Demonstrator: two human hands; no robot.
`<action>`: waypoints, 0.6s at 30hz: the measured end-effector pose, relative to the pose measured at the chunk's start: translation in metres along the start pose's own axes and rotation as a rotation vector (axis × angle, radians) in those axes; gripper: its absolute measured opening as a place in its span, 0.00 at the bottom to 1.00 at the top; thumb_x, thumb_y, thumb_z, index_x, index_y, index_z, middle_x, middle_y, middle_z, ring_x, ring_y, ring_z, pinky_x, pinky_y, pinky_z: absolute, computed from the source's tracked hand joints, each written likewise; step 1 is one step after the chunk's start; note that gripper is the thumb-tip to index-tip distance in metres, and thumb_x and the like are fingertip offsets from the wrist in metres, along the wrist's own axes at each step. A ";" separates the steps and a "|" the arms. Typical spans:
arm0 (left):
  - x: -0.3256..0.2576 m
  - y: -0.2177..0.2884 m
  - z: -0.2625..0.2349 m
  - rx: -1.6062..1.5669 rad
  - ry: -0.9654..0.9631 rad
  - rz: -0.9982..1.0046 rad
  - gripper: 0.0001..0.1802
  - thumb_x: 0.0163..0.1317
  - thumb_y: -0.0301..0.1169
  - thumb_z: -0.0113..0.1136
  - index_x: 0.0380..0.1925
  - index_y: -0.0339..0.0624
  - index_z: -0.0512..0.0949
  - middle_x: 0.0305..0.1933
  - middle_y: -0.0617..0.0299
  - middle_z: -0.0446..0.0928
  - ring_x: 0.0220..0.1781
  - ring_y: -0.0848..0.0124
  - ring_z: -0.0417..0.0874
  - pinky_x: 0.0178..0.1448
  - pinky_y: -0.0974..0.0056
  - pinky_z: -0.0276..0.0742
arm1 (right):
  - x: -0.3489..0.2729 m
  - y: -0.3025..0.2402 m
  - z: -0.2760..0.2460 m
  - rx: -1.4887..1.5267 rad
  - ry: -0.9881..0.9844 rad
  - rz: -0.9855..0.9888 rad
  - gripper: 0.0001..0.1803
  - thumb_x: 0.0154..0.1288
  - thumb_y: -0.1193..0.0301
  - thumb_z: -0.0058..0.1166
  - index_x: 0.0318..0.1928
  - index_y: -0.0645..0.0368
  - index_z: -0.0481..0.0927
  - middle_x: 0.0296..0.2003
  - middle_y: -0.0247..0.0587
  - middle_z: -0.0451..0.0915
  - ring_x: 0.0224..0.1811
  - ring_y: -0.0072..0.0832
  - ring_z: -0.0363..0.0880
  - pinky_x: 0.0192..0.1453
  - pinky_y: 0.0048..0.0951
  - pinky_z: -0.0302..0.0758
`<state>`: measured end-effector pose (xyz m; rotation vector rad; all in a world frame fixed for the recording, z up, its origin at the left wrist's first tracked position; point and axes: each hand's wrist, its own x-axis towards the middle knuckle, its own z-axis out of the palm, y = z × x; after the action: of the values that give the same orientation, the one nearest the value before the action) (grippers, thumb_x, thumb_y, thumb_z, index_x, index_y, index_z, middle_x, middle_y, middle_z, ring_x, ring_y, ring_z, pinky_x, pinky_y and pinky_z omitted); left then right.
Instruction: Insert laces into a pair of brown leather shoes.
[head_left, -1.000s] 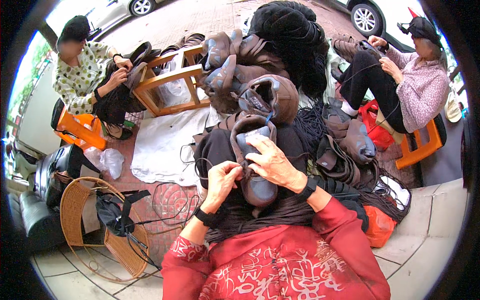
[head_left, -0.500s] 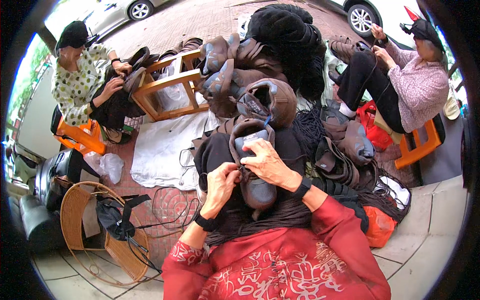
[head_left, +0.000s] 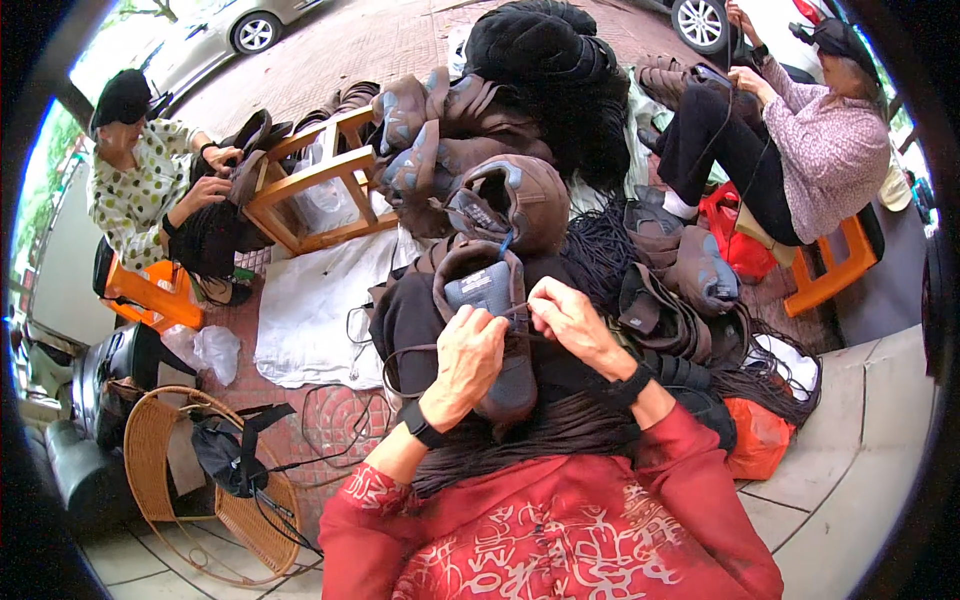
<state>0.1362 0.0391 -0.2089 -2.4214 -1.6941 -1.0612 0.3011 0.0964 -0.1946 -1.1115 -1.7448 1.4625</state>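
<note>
A brown-grey shoe (head_left: 506, 385) lies on my lap, its toe toward me and its blue-grey tongue showing. Above the shoe's throat, my left hand (head_left: 467, 355) is closed in a pinch on a dark shoelace (head_left: 408, 350), which loops out to the left. My right hand (head_left: 572, 322) pinches lace at the right side of the opening, and a short stretch runs between both hands. The left hand hides part of the shoe's eyelets. A bundle of dark laces (head_left: 540, 440) covers my lap. Just beyond sits another brown shoe (head_left: 535, 200).
Brown shoes (head_left: 480, 125) pile up ahead, beside a wooden stool (head_left: 318, 190) lying on its side and a white cloth (head_left: 320, 320). Co-workers sit far left (head_left: 140, 180) and far right (head_left: 825, 140), handling shoes and laces. A wicker chair (head_left: 150, 450) stands at left.
My hands have drawn apart, the right moving outward and the left rising over the shoe. Lace now stretches between them and loops at the left. The right co-worker's hand has risen.
</note>
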 end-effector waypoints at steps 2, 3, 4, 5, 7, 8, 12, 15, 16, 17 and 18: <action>0.003 0.002 0.010 0.061 -0.007 -0.027 0.08 0.43 0.24 0.61 0.27 0.42 0.76 0.25 0.62 0.70 0.29 0.65 0.72 0.33 0.64 0.70 | 0.002 0.007 0.004 0.096 -0.025 0.066 0.09 0.65 0.67 0.40 0.32 0.59 0.67 0.21 0.33 0.71 0.22 0.20 0.70 0.28 0.21 0.70; 0.006 0.004 0.013 0.066 0.029 -0.042 0.08 0.43 0.24 0.61 0.26 0.43 0.76 0.24 0.63 0.70 0.29 0.65 0.72 0.32 0.65 0.70 | 0.003 0.009 0.006 0.101 -0.020 0.067 0.09 0.65 0.67 0.40 0.32 0.59 0.67 0.21 0.33 0.71 0.22 0.20 0.70 0.28 0.21 0.70; 0.008 0.006 0.016 0.071 0.065 -0.057 0.07 0.42 0.25 0.61 0.26 0.44 0.76 0.24 0.64 0.69 0.29 0.66 0.72 0.32 0.65 0.70 | 0.005 0.011 0.007 0.150 -0.009 0.078 0.10 0.65 0.66 0.39 0.32 0.59 0.67 0.21 0.33 0.71 0.22 0.20 0.70 0.28 0.22 0.70; 0.008 0.003 0.018 0.075 0.062 -0.053 0.07 0.42 0.25 0.61 0.26 0.44 0.76 0.24 0.64 0.69 0.29 0.66 0.72 0.32 0.65 0.70 | 0.006 0.011 0.008 0.198 -0.001 0.085 0.10 0.65 0.66 0.39 0.32 0.60 0.67 0.21 0.33 0.72 0.22 0.19 0.70 0.27 0.22 0.70; 0.007 -0.003 0.022 -0.008 0.054 0.007 0.08 0.42 0.26 0.61 0.25 0.45 0.76 0.24 0.64 0.69 0.29 0.67 0.72 0.30 0.65 0.70 | 0.007 0.014 0.009 0.212 -0.007 0.111 0.10 0.65 0.66 0.39 0.31 0.59 0.67 0.21 0.33 0.71 0.23 0.19 0.69 0.28 0.22 0.70; 0.007 -0.002 0.022 -0.005 0.047 0.019 0.07 0.42 0.26 0.61 0.24 0.45 0.75 0.24 0.65 0.69 0.29 0.67 0.72 0.30 0.64 0.70 | 0.007 0.017 0.010 0.232 -0.021 0.094 0.10 0.65 0.66 0.39 0.31 0.59 0.67 0.21 0.33 0.70 0.23 0.19 0.69 0.28 0.22 0.70; 0.015 -0.002 0.017 0.110 -0.048 0.068 0.06 0.45 0.28 0.57 0.21 0.45 0.69 0.25 0.62 0.67 0.31 0.66 0.72 0.30 0.63 0.70 | 0.013 0.021 0.009 0.388 -0.106 0.128 0.08 0.63 0.68 0.41 0.29 0.58 0.68 0.21 0.32 0.69 0.23 0.20 0.69 0.29 0.22 0.69; 0.011 0.011 -0.001 0.365 -0.174 0.045 0.05 0.46 0.28 0.54 0.21 0.43 0.68 0.26 0.60 0.67 0.33 0.64 0.71 0.30 0.62 0.71 | 0.021 0.014 -0.005 0.762 -0.218 0.213 0.11 0.62 0.69 0.41 0.25 0.59 0.71 0.21 0.38 0.74 0.27 0.34 0.79 0.35 0.33 0.76; 0.008 0.011 -0.009 0.423 -0.195 -0.033 0.04 0.46 0.27 0.53 0.21 0.43 0.67 0.27 0.58 0.67 0.34 0.63 0.71 0.30 0.62 0.70 | 0.027 0.014 -0.016 0.931 -0.190 0.213 0.11 0.62 0.69 0.41 0.25 0.60 0.72 0.21 0.40 0.75 0.29 0.37 0.79 0.38 0.37 0.76; 0.002 0.006 -0.020 0.434 -0.166 -0.090 0.04 0.47 0.27 0.53 0.23 0.42 0.68 0.27 0.58 0.67 0.34 0.63 0.71 0.33 0.60 0.70 | 0.033 0.014 -0.030 1.098 -0.160 0.210 0.11 0.62 0.70 0.40 0.25 0.60 0.72 0.22 0.41 0.76 0.31 0.40 0.79 0.42 0.42 0.76; -0.005 -0.005 -0.030 0.346 -0.168 -0.118 0.03 0.48 0.26 0.53 0.23 0.42 0.69 0.27 0.58 0.67 0.34 0.62 0.71 0.34 0.60 0.69 | 0.040 0.015 -0.043 1.154 -0.137 0.180 0.12 0.61 0.70 0.40 0.24 0.62 0.72 0.23 0.43 0.76 0.33 0.42 0.79 0.45 0.45 0.76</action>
<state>0.1150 0.0256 -0.1901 -2.2645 -1.9039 -0.5241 0.3222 0.1522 -0.2031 -0.5230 -0.5874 2.2093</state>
